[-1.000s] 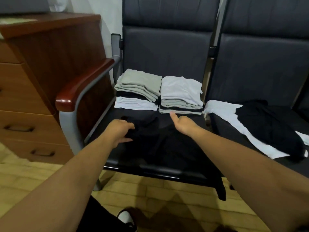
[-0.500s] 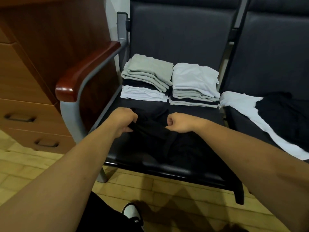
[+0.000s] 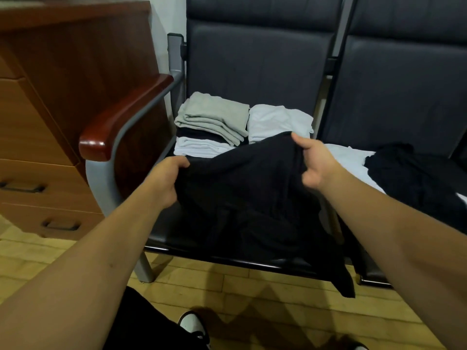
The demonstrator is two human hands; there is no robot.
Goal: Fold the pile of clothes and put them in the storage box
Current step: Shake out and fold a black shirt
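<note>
Both hands hold a black garment (image 3: 252, 198) raised above the left chair seat (image 3: 161, 238): the left hand (image 3: 164, 180) grips its left edge with curled fingers, and the right hand (image 3: 316, 165) pinches the top edge. Behind it two folded stacks (image 3: 214, 122) sit side by side against the backrest. On the neighbouring seat lie an unfolded white garment (image 3: 351, 160) and another black one (image 3: 414, 178).

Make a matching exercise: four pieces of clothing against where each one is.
1. black garment
2. grey shirt
3. white shirt
4. black pile

A. crumpled on a white cloth
B. folded, nearest the armrest
C. gripped by left hand and right hand
D. folded, right of the grey shirt

Pairs: 1-C, 2-B, 3-D, 4-A
</note>
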